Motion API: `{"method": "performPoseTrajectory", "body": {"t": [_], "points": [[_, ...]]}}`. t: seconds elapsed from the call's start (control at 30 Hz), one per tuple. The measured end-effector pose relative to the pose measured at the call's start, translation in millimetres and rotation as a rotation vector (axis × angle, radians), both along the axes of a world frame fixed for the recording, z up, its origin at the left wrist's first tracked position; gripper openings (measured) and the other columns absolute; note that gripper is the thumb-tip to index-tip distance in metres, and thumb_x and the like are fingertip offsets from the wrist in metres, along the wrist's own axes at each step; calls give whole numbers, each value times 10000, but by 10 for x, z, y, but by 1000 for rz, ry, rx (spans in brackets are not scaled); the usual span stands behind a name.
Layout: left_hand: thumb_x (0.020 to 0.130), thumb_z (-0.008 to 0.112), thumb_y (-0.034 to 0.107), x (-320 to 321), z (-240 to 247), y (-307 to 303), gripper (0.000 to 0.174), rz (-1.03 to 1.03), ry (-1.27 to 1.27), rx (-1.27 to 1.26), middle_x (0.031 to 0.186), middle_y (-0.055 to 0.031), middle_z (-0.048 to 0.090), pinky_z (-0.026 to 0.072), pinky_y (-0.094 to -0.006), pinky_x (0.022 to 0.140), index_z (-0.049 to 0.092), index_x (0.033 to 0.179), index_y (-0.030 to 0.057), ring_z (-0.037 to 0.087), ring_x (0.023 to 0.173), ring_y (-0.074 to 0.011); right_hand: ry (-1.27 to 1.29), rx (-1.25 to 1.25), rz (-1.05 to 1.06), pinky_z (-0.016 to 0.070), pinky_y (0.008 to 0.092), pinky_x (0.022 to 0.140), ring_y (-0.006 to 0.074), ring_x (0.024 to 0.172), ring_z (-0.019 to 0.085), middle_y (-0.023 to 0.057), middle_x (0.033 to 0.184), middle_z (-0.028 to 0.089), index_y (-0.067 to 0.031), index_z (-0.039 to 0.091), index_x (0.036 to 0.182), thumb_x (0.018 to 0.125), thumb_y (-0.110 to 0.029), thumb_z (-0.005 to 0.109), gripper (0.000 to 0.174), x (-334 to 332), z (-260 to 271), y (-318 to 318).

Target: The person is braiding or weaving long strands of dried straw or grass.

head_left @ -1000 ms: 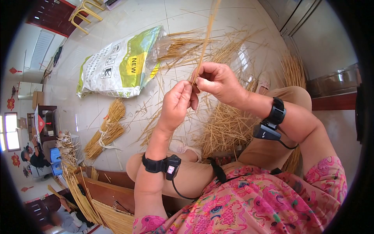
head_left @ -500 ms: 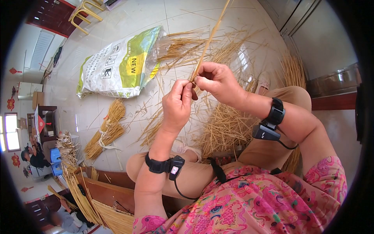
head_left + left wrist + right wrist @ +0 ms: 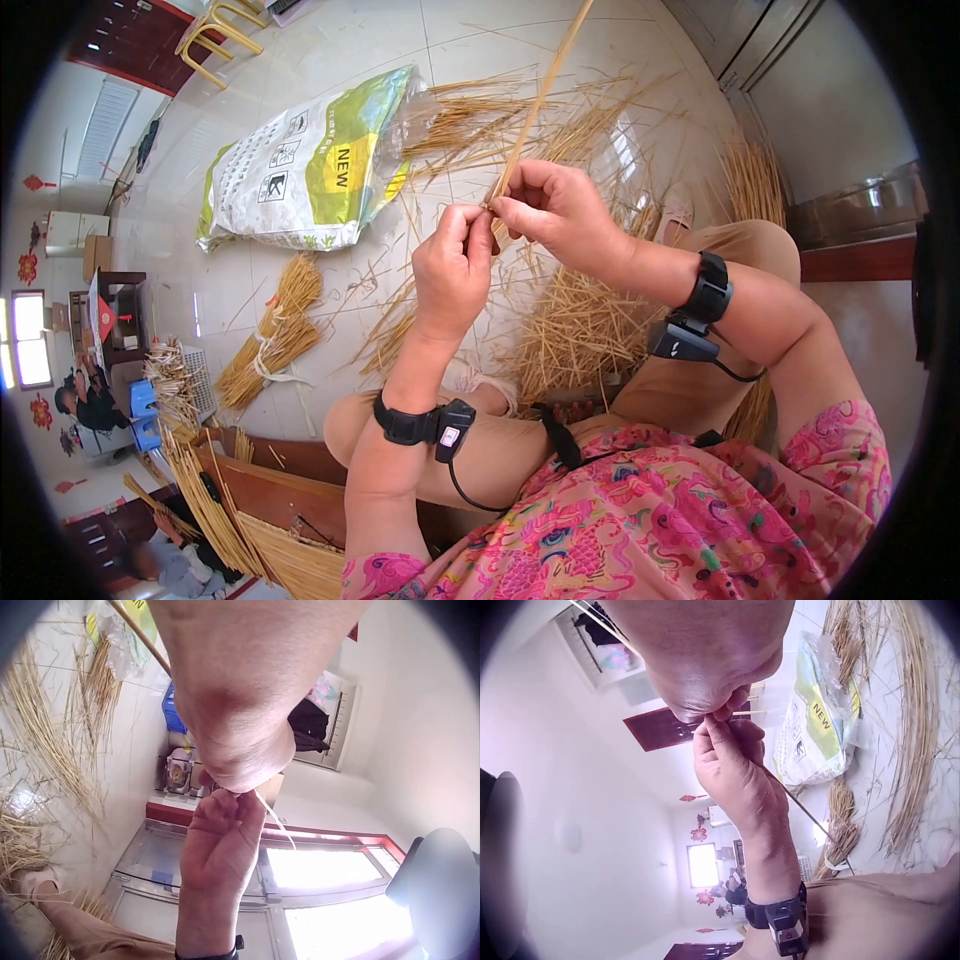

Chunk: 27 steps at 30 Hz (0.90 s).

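A long thin straw stalk [image 3: 540, 95] rises from between my two hands toward the top of the head view. My right hand [image 3: 505, 206] pinches its lower end between thumb and fingers. My left hand [image 3: 478, 224] meets it from the left, with its fingertips pinching the same end of the stalk. In the left wrist view my left hand [image 3: 225, 784] touches the right hand's fingers [image 3: 225, 814], and a thin pale strip [image 3: 274, 821] hangs from the pinch. The right wrist view shows my right hand [image 3: 712, 716] against the left hand [image 3: 731, 769], a short stalk end [image 3: 744, 712] poking out between them.
Loose straw [image 3: 580, 320] lies heaped on the tiled floor around my knees. A white and green bag [image 3: 310, 165] spills stalks at the back. A tied straw bundle [image 3: 272, 340] lies to the left. A yellow stool [image 3: 215, 30] and a seated person [image 3: 85, 400] are farther off.
The stalk's top has leaned a little to the right. Both hands keep their pinch on its lower end, and the left forearm has shifted slightly.
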<state>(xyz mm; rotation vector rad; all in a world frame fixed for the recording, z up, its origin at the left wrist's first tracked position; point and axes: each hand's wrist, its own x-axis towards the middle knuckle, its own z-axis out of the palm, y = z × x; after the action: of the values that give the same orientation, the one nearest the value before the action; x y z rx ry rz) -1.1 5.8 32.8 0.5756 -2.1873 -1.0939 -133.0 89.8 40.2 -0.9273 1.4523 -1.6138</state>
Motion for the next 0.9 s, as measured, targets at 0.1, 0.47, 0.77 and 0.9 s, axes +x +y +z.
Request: {"method": "performPoseTrajectory", "body": {"t": [0.1, 0.47, 0.77, 0.9], "points": [[926, 512, 84, 2, 8, 2, 97, -9, 1, 26, 625, -54, 607, 444, -235, 514, 527, 867, 9, 577, 553, -94, -5, 72, 58, 444, 189, 545, 44, 636, 550, 2, 730, 586, 5, 571, 852, 862, -92, 599, 101, -27, 90, 27], [931, 507, 93, 8, 2, 5, 106, -27, 13, 59, 641, -56, 612, 442, -236, 506, 524, 869, 9, 585, 556, -101, -77, 9, 83, 443, 188, 541, 42, 622, 554, -6, 723, 592, -7, 592, 853, 864, -95, 584, 90, -37, 87, 27], [921, 508, 70, 10, -8, 7, 77, -11, 8, 2, 616, -62, 607, 441, -242, 497, 522, 867, 15, 589, 539, -113, -20, 22, 87, 441, 177, 538, 36, 630, 554, -10, 722, 595, -17, 617, 883, 871, -110, 567, 106, -43, 110, 31], [923, 507, 76, 12, 7, 18, 80, -12, 2, 4, 615, -63, 607, 442, -245, 501, 525, 871, 18, 592, 545, -112, -61, 12, 83, 437, 187, 542, 37, 628, 544, -8, 704, 585, -13, 609, 860, 852, -106, 563, 103, -41, 112, 29]]}}
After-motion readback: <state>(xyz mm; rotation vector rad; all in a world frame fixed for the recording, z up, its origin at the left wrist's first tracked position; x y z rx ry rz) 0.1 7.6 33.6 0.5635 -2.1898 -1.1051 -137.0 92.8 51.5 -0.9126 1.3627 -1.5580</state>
